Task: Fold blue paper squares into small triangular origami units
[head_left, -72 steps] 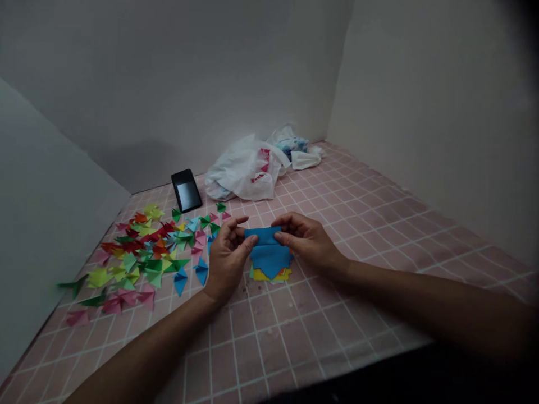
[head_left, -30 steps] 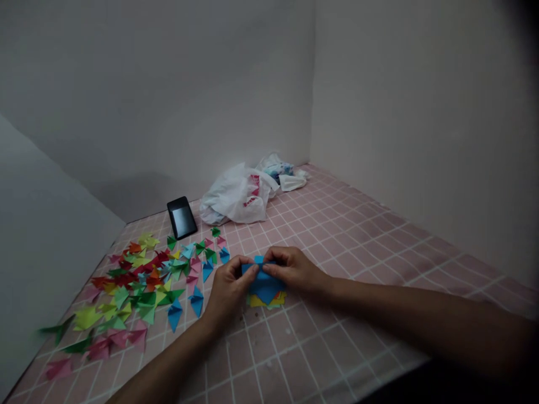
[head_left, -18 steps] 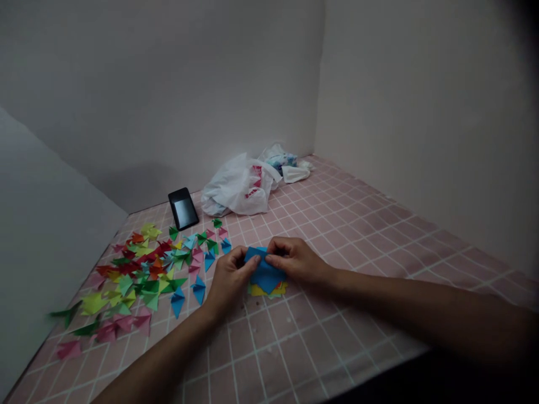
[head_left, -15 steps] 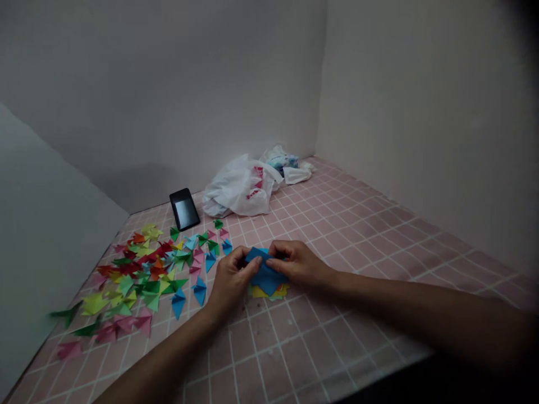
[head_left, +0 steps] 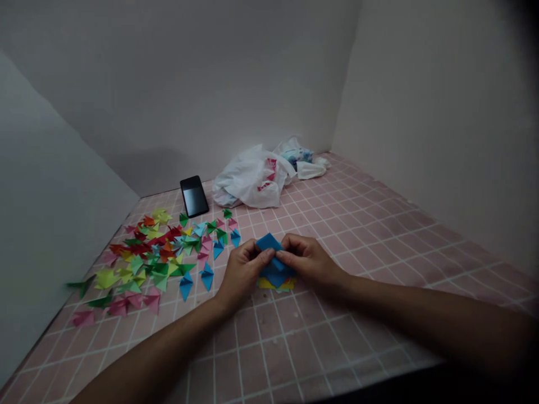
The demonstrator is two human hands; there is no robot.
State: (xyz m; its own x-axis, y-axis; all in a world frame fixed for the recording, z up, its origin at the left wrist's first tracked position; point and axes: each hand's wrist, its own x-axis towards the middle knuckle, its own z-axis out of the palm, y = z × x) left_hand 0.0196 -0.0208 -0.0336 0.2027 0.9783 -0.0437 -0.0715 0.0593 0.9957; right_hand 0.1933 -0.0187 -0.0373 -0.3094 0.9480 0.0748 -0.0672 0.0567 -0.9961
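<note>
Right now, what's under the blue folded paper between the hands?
Under the blue folded paper, held by the left hand and right hand, a yellow paper sheet sticks out at the front edge. The rest beneath it is covered.

And look at that: the left hand (head_left: 243, 275) and right hand (head_left: 305, 261) cover most of the blue origami paper (head_left: 269, 244), so its folds can't be read! Yellow paper (head_left: 266, 284) barely peeks out beneath. The left forearm (head_left: 147, 353) runs off the bottom edge, the right forearm (head_left: 421, 314) off the right, and a blue-printed packet (head_left: 297, 150) sits half hidden behind the white plastic bag (head_left: 252, 178).
</note>
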